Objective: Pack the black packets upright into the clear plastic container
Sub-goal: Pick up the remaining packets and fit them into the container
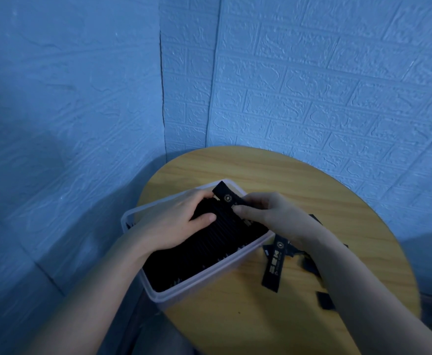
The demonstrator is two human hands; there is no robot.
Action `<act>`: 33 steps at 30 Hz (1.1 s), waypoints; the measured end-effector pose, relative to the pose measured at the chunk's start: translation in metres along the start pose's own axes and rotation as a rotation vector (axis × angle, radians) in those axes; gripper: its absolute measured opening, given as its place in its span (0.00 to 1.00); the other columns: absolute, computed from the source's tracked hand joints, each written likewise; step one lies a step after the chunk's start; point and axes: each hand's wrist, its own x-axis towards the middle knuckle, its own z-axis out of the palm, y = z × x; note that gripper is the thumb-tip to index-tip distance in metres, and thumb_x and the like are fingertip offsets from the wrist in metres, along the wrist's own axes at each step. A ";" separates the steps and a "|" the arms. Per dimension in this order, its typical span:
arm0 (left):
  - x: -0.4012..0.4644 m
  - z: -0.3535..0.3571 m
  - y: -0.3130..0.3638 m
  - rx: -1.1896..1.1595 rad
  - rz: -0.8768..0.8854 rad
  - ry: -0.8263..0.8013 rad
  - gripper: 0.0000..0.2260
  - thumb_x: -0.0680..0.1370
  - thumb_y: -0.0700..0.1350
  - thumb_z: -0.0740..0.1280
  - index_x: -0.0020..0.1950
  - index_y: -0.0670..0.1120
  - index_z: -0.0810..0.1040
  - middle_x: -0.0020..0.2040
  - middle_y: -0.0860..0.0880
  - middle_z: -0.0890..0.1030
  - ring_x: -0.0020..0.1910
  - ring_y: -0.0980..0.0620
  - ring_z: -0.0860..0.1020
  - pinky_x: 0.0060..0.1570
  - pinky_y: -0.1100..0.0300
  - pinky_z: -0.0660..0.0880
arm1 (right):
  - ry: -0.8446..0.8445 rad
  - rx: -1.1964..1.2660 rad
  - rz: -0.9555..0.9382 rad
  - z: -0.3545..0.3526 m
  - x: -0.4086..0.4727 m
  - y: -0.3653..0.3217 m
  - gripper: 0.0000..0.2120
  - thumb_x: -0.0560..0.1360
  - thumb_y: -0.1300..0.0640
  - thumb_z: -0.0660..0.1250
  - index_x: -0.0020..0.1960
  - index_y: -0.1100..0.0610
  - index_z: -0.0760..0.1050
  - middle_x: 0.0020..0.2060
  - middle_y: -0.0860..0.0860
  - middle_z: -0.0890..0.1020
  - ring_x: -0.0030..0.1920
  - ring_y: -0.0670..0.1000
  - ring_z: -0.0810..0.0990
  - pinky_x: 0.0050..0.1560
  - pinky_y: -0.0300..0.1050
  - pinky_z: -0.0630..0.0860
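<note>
Clear plastic container (209, 285) on the left part of a round wooden table (273, 175), its near-left corner overhanging the table edge. The container holds a dense row of black packets (209, 249) standing on edge, filling most of its length from the near end to the far end. One further black packet (226, 198), marked with a small pale ring emblem, stands tilted above the far end of the row, its top corner rising past the container's far rim.

The right hand (268, 213) pinches this raised packet: thumb and fingers (243, 208) are curled onto its right edge, closed on it. The left hand (169, 221) lies across the top of the packed row; its fingers curl over the far packets and its thumb (204, 218) presses against the tops of the packets, so that the hand grips a block of the row. The two hands lie just beside each other, with the raised packet between them.

Loose black packets (276, 265) lie flat on the table to the right of the container, partly hidden under the right forearm; the longest one, bearing pale printing, lies just beside the container's right wall. A smaller dark piece (325, 299) shows near the table's right edge.

Behind the table, two walls with blue-tinted embossed brick-pattern panels (312, 85) meet at a corner.
</note>
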 end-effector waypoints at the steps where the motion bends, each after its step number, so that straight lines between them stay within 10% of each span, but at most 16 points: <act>1: 0.000 0.000 0.000 -0.005 0.003 -0.001 0.23 0.81 0.58 0.58 0.75 0.56 0.61 0.74 0.58 0.65 0.70 0.59 0.66 0.65 0.56 0.68 | 0.004 0.008 0.005 0.000 0.000 0.000 0.07 0.78 0.54 0.67 0.52 0.54 0.82 0.46 0.51 0.85 0.50 0.50 0.83 0.59 0.49 0.77; 10: -0.001 0.001 -0.001 -0.005 0.013 0.002 0.23 0.81 0.58 0.58 0.76 0.56 0.60 0.75 0.60 0.64 0.71 0.60 0.65 0.67 0.56 0.67 | 0.009 0.099 0.026 -0.001 -0.001 0.003 0.12 0.78 0.67 0.63 0.54 0.54 0.81 0.46 0.52 0.86 0.47 0.49 0.84 0.53 0.42 0.78; 21: 0.000 0.002 0.000 0.004 0.048 -0.023 0.27 0.82 0.58 0.57 0.79 0.57 0.53 0.76 0.60 0.59 0.72 0.59 0.63 0.68 0.56 0.65 | 0.077 0.077 0.019 0.003 0.001 0.004 0.10 0.74 0.60 0.71 0.55 0.54 0.81 0.45 0.53 0.86 0.47 0.53 0.85 0.57 0.55 0.79; 33: 0.003 0.003 -0.004 -0.029 0.058 -0.047 0.27 0.81 0.58 0.57 0.79 0.54 0.56 0.76 0.60 0.61 0.72 0.60 0.64 0.69 0.55 0.65 | 0.012 -0.141 -0.042 0.004 -0.009 0.001 0.16 0.76 0.61 0.69 0.62 0.50 0.78 0.49 0.49 0.84 0.50 0.45 0.82 0.59 0.47 0.77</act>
